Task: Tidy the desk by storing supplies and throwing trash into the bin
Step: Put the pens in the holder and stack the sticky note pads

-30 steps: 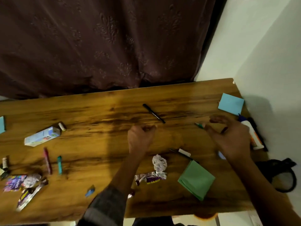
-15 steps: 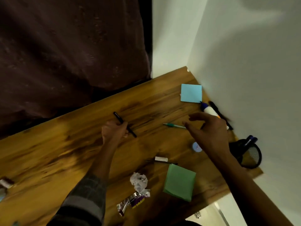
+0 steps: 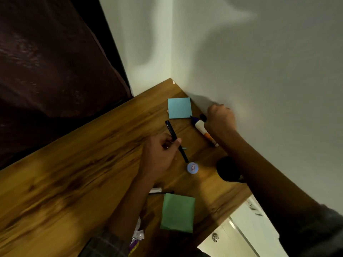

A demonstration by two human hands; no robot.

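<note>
Wooden tabletop (image 3: 89,175) in a white-walled corner, dark curtain behind. Left hand (image 3: 159,154) curled round a black pen (image 3: 176,140), pen lying diagonally, cap end away toward the blue sticky pad (image 3: 179,108), tip just short of a small round blue tin (image 3: 192,167). Right hand (image 3: 220,120) against the wall, fingers closed over something dark beside the glue bottle (image 3: 204,131); hard to say what. Black mesh pen holder (image 3: 227,170) under the right forearm, right of the pen, likely next stop. Green paper pad (image 3: 177,213) nearer the body.
</note>
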